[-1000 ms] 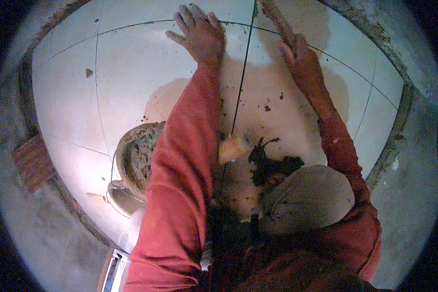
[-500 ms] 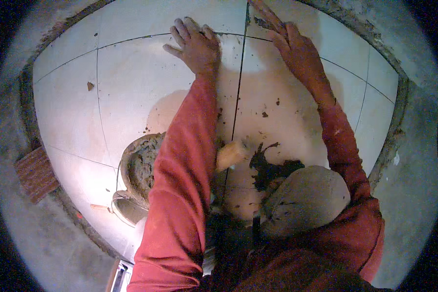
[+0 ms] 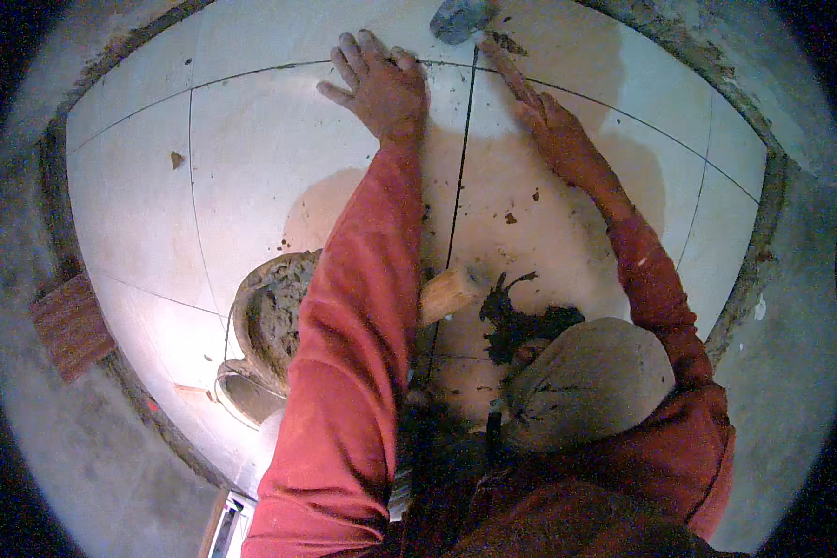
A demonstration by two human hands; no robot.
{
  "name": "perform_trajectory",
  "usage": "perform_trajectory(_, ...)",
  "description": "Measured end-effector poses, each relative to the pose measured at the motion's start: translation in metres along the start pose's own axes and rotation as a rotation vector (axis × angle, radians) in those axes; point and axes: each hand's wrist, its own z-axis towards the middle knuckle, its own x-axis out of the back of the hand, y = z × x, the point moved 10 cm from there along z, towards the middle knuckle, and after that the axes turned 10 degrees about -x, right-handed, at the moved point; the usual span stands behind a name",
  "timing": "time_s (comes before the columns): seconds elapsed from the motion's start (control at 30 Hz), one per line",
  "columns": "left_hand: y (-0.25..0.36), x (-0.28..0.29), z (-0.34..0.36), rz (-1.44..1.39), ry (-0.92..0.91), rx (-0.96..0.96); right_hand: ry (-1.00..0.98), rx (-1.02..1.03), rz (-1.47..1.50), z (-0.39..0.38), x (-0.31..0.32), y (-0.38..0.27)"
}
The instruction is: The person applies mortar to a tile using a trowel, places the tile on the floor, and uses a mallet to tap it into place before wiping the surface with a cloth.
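Note:
My left hand (image 3: 378, 84) lies on the pale floor tiles (image 3: 279, 112) with its fingers spread, close to a dark joint line. My right hand (image 3: 560, 135) is closed around the wooden handle of a mallet (image 3: 461, 19). The mallet's grey head is at the far edge of the view, just beyond the point where two tile joints cross. Some dark crumbs of mortar lie near the head and across the tiles.
A bucket of grey mortar (image 3: 274, 312) stands left of my left forearm, beside another container (image 3: 242, 395). A piece of wood (image 3: 446, 296) shows right of that forearm. Wet dark mortar (image 3: 530, 321) is smeared near my knee (image 3: 591, 381). A brown slab (image 3: 73, 325) lies at the left.
My right hand has come nearer and slightly left with the mallet, and its head is now in view. My left hand stays almost in place on the tiles.

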Motion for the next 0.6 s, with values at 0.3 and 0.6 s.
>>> perform_trajectory(0.3,0.003,0.001,0.002,-0.019,-0.086,0.059,-0.039,-0.262,0.106,-0.002,0.038,-0.027)
perform_trajectory(0.6,0.001,0.001,0.004,-0.021,-0.003,0.044,-0.034,-0.239,-0.122,-0.004,0.036,-0.037)
